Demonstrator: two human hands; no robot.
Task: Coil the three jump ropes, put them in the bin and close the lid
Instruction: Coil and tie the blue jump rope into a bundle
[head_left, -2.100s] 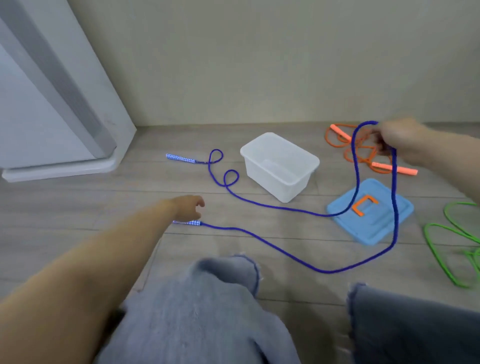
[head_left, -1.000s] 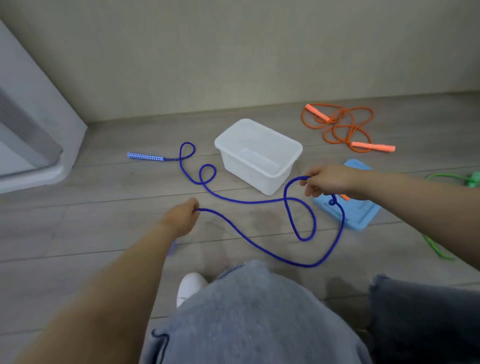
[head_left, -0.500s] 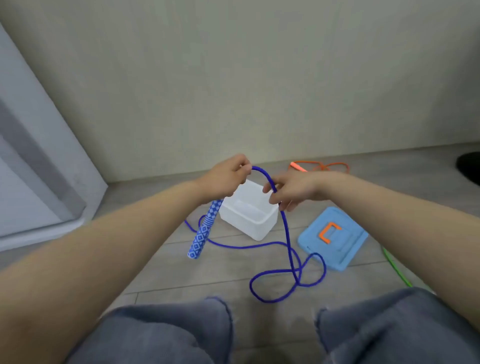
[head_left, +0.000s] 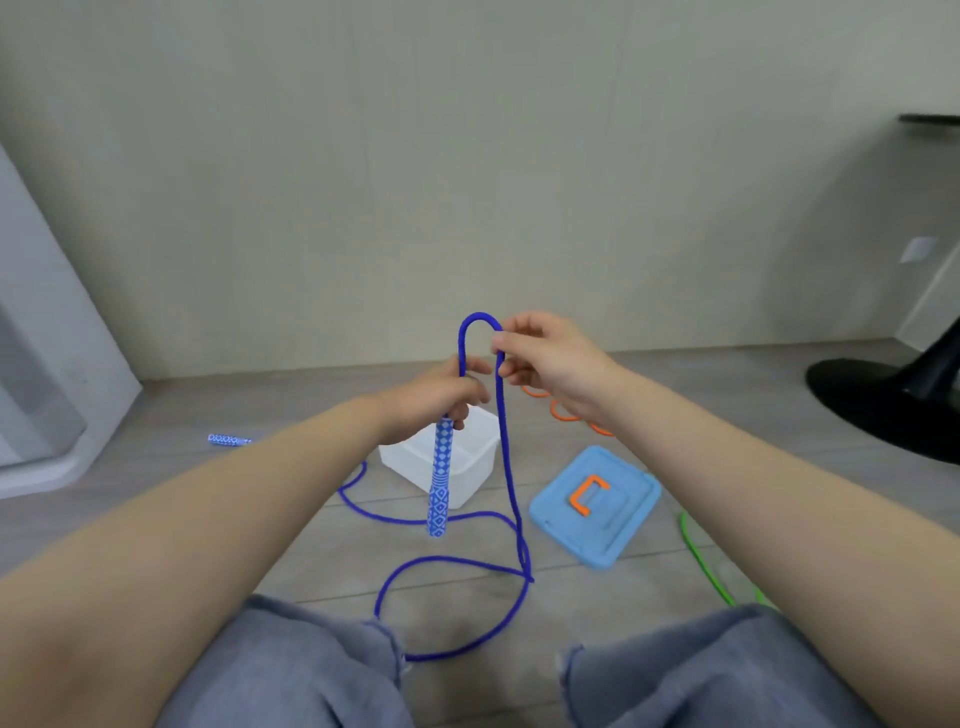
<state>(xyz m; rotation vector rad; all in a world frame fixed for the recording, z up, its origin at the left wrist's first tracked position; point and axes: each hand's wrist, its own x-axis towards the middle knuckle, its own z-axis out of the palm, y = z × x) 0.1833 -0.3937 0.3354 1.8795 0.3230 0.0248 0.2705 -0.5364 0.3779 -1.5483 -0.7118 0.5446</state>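
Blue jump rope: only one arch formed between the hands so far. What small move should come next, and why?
Probably the right hand slides down the blue jump rope and brings another loop to the left hand, which grips the handle's top. Most of the rope lies loose on the floor, and the clear bin holds nothing visible.

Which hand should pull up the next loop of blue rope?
Probably the right hand. It already pinches the blue rope where it drops to the floor slack, while the left hand grips the patterned handle and anchors the first loop.
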